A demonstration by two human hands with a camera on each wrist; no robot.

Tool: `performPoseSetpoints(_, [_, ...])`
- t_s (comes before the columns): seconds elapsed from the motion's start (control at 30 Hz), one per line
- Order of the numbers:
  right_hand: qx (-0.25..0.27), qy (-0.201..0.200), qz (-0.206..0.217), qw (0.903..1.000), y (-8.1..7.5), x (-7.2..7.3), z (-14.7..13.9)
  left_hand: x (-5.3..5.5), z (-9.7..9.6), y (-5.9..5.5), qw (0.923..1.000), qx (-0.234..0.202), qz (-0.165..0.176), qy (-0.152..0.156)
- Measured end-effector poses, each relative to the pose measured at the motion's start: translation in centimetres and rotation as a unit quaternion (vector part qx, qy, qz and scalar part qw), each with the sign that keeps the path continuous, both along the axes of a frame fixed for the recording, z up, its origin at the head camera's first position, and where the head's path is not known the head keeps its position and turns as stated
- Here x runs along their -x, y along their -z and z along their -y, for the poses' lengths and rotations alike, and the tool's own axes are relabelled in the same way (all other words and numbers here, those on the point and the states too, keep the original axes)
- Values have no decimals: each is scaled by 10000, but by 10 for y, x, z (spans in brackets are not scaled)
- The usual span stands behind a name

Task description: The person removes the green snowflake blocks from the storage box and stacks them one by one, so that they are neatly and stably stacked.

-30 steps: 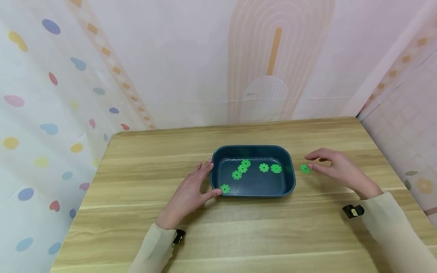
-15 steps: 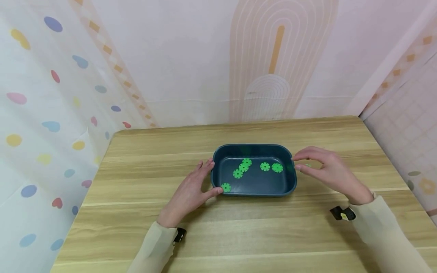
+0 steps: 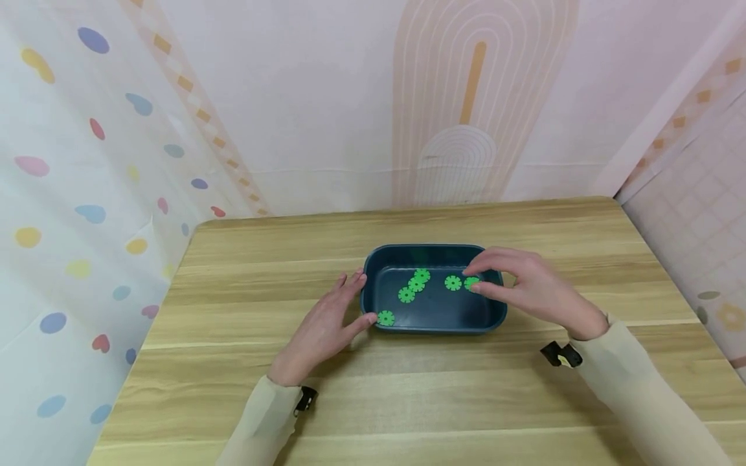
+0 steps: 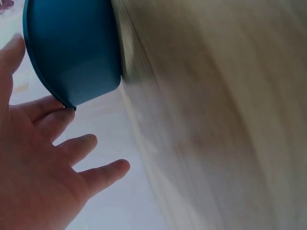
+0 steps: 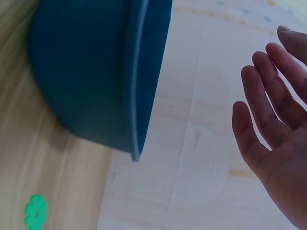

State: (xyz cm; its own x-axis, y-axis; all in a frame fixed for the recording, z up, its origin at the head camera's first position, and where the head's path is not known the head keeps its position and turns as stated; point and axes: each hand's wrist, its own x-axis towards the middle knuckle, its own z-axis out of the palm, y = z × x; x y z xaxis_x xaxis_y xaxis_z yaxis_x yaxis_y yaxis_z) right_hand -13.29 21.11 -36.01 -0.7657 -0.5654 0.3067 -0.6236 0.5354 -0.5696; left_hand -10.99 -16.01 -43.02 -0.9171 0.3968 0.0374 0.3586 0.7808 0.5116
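A dark blue rectangular bin (image 3: 434, 329) stands on the wooden table. Several flat green notched discs (image 3: 452, 283) lie on its floor, one of them in the near left corner. My left hand (image 3: 317, 333) rests against the bin's left end, fingertips and thumb at the rim; the left wrist view has its fingers spread. Over the right end of the bin hovers my right hand (image 3: 530, 281), fingers loosely bent, holding nothing that shows. Its thumb partly covers the rightmost disc. In the right wrist view, another green disc (image 5: 36, 212) lies on the table outside the bin; the hand hides it in the head view.
The wooden tabletop (image 3: 262, 285) reaches back to a patterned cloth backdrop (image 3: 315, 103). A polka-dot curtain (image 3: 76, 265) hangs at the left and a pale cloth (image 3: 699, 213) at the right.
My right hand has moved left, from beside the loose disc on the table, past the bin's right rim to above its inside. My left hand stays at the left end.
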Motion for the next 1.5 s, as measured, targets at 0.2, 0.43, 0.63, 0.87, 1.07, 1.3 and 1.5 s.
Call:
performPoseSetpoints(0.2, [-122, -443, 162, 9988, -7, 11, 17, 2, 4, 2, 9996, -171, -188, 154])
performPoseSetpoints(0.43, [-359, -990, 272, 9941, -16, 26, 39, 1, 6, 4, 9992, -395, -14, 64])
performPoseSetpoints(0.63, [-521, -1383, 307, 9885, -24, 40, 57, 2, 6, 6, 9973, -694, 244, 5])
performPoseSetpoints(0.87, [-1062, -1482, 699, 9807, -29, 52, 77, 2, 6, 6, 9959, -824, 374, 20])
performPoseSetpoints(1.07, [-1190, -1755, 646, 9751, -20, 64, 91, 2, 6, 6, 9953, -879, 402, 82])
performPoseSetpoints(1.3, [-1379, -2079, 712, 9658, -8, 73, 104, 2, 7, 7, 9945, -958, 415, 87])
performPoseSetpoints(1.5, [-1441, -2392, 823, 9567, 7, 81, 115, 3, 8, 5, 9938, -1000, 480, 73])
